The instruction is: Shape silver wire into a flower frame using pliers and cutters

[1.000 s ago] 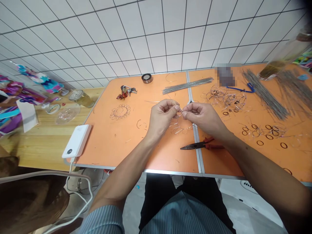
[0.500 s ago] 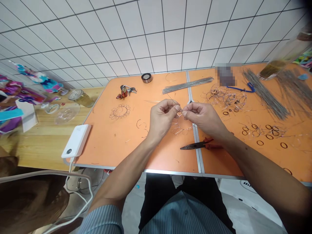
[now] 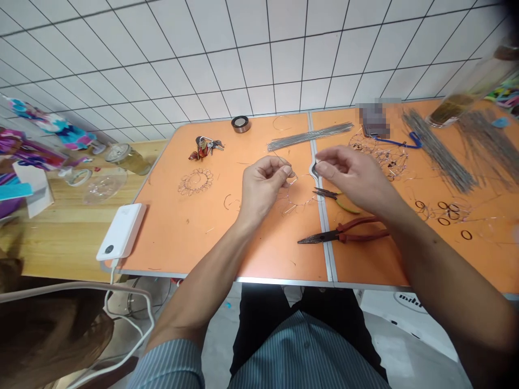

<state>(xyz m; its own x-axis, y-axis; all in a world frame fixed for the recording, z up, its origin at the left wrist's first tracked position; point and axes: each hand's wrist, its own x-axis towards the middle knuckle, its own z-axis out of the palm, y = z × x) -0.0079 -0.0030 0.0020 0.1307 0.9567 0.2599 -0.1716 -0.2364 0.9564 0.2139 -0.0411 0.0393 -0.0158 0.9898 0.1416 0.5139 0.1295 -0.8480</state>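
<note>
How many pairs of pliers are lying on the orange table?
2 in view: the red-handled pliers lie across the metal seam, and the smaller yellow-handled pliers lie just beyond them, beside the right hand. Others may be hidden.

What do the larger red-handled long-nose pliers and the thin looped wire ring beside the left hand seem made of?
Larger red-handled long-nose pliers: dark, dull metal nose, probably steel; thick, smooth red handles suggest plastic or rubber. Thin looped wire ring: likely metal, since it glints and its loops hold shape; which metal is unclear.
</note>
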